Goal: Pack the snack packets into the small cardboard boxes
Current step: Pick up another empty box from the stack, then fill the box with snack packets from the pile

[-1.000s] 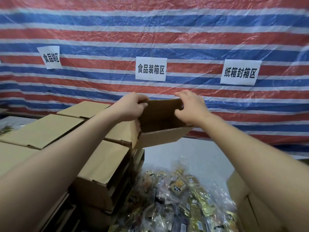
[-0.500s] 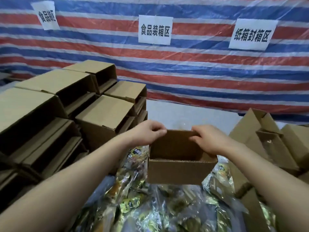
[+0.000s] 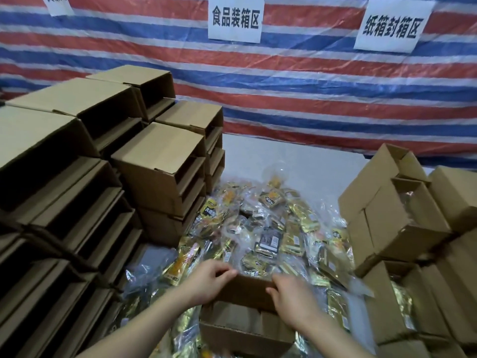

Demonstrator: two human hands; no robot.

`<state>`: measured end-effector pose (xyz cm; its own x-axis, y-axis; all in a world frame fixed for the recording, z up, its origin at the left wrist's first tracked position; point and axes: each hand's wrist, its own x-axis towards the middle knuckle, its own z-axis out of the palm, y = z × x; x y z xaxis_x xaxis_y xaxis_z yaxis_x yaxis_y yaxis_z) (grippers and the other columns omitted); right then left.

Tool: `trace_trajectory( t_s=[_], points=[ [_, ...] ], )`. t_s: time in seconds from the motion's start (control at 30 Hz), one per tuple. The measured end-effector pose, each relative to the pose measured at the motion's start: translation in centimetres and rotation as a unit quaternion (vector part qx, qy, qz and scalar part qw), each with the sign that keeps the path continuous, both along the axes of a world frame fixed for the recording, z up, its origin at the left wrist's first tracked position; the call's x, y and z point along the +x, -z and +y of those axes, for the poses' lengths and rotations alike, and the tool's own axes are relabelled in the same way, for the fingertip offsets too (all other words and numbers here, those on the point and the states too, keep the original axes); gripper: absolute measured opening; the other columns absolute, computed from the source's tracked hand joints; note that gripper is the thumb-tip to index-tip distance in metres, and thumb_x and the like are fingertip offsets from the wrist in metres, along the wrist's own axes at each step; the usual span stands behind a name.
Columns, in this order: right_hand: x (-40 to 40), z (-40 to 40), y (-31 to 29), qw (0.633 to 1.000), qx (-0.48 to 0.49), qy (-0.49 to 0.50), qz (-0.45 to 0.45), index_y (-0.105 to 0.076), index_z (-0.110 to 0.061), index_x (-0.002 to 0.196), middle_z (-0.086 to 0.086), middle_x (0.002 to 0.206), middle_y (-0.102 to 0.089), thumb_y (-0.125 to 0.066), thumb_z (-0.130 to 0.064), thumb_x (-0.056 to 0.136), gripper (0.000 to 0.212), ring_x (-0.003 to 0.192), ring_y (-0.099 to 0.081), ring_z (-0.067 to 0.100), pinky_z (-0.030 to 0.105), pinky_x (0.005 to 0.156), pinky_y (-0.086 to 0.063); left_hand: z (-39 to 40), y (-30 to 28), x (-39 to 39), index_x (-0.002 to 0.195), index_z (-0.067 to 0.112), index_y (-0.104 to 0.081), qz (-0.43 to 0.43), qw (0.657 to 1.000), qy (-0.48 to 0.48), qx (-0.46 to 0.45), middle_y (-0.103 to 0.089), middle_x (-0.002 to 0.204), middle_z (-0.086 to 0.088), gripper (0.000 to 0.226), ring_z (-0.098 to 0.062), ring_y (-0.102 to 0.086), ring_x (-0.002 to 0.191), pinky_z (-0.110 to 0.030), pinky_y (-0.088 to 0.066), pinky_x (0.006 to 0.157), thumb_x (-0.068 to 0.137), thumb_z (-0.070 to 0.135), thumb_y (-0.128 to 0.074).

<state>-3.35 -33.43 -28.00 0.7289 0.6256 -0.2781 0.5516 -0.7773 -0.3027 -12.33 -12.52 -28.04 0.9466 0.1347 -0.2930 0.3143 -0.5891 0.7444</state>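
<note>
Cardboard, plain brown, fills the left: a stack of empty boxes (image 3: 160, 161) lying on their sides. Next, the left hand (image 3: 206, 282) curls over the far rim of the open box (image 3: 245, 332), which sits on the heap of snack packets (image 3: 265, 228) on the desk (image 3: 284, 156). The right hand (image 3: 291, 295) grips the same rim. The box looks light and stiff; the glossy packets look slippery, best scooped by the handful. Filled boxes (image 3: 402, 218) stand rightmost.

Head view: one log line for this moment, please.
left hand grips box far rim | right hand grips same rim | box open, empty, on snack packets
</note>
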Motion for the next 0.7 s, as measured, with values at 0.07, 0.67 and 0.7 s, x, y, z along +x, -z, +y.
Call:
trace_trajectory(
  t_s=[0.07,0.67,0.7],
  points=[
    [-0.5,0.0,0.8,1.000,0.010,0.012,-0.003,-0.045,-0.030,0.090,-0.003,0.100,-0.065,-0.050,-0.036,0.100,0.012,0.093,-0.063,0.019,0.032,0.072,-0.043,-0.3,0.6,-0.3,0.094,0.031,-0.069,0.002,1.000,-0.014,0.001,-0.064,0.086,0.020,0.022,0.006,-0.058,0.082,-0.014,-0.044,0.075,0.101,0.040,-0.051],
    [1.3,-1.0,1.1,0.990,0.115,0.078,0.034,-0.055,-0.031,0.083,-0.012,0.079,-0.057,-0.035,-0.057,0.099,0.036,0.070,-0.053,0.002,0.025,0.060,-0.038,-2.3,-0.4,7.5,0.093,0.031,-0.068,-0.067,0.997,0.035,0.029,-0.065,0.079,0.017,0.019,0.008,-0.059,0.074,-0.013,-0.042,0.063,0.098,0.042,-0.053],
    [1.7,-1.2,1.2,0.987,0.122,0.091,0.043,-0.050,-0.032,0.077,-0.012,0.074,-0.055,-0.035,-0.056,0.099,0.036,0.066,-0.051,0.001,0.024,0.057,-0.036,-3.0,-0.6,8.6,0.087,0.033,-0.065,-0.071,0.996,0.040,0.033,-0.063,0.075,0.018,0.020,0.008,-0.057,0.070,-0.014,-0.039,0.061,0.099,0.041,-0.051]
  ],
)
